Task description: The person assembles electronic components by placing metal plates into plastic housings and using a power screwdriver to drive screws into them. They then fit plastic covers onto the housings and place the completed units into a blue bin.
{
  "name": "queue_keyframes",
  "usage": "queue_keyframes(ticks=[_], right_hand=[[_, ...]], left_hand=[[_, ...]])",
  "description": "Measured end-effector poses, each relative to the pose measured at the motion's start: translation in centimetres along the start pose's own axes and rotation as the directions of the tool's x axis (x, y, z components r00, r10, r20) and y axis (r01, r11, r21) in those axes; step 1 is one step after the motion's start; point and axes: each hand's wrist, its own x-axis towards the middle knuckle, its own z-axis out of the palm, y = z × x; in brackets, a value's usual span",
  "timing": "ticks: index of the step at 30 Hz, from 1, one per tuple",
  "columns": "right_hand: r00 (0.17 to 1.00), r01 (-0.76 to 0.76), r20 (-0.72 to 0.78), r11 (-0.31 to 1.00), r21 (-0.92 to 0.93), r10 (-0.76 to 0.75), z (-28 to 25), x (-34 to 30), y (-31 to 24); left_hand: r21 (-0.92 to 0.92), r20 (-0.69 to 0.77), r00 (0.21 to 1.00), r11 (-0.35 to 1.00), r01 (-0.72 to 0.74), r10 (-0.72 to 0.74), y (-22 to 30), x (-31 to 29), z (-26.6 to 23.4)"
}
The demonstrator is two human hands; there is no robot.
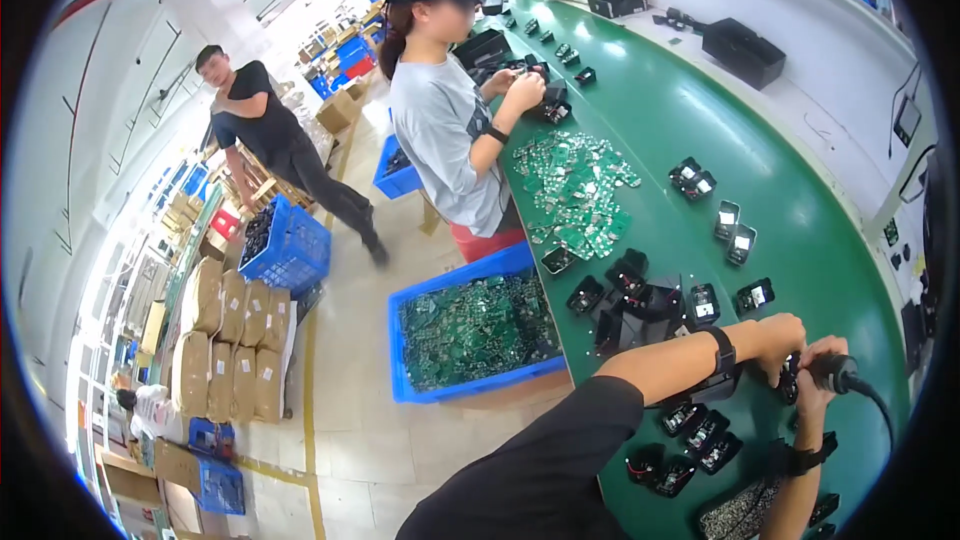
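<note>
At the right of the green bench, my right hand is wrapped round a black electric screwdriver with a cable trailing down its right side. My left hand is closed beside it, fingers pointing down at a small black plastic case that is mostly hidden by both hands. The screwdriver's tip does not show. Nearer me lie several open black cases with wires and parts inside. A tray of small screws sits by my right forearm. Left of my hands stand more cases with white labels.
A heap of green circuit boards covers the bench's left part. Below its edge stands a blue crate full of boards. A co-worker handles black parts farther along the bench. Another person is in the aisle near a blue basket.
</note>
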Motion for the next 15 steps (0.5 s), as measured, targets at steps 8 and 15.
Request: queue_keyframes(ticks=[8, 15], right_hand=[[0.974, 0.082, -0.221, 0.991, 0.107, -0.057, 4.3, -2.1, -3.5], [0.837, 0.342, -0.480, 0.936, 0.083, -0.264, -4.3, -18.0, -20.6]], left_hand=[[-0.026, -0.029, 1.000, 1.000, -0.006, 0.005, -1.1, -5.0, -0.2], [0.282, -0.292, 0.848, 0.887, -0.366, 0.443, 12.8, -6.1, -0.2]])
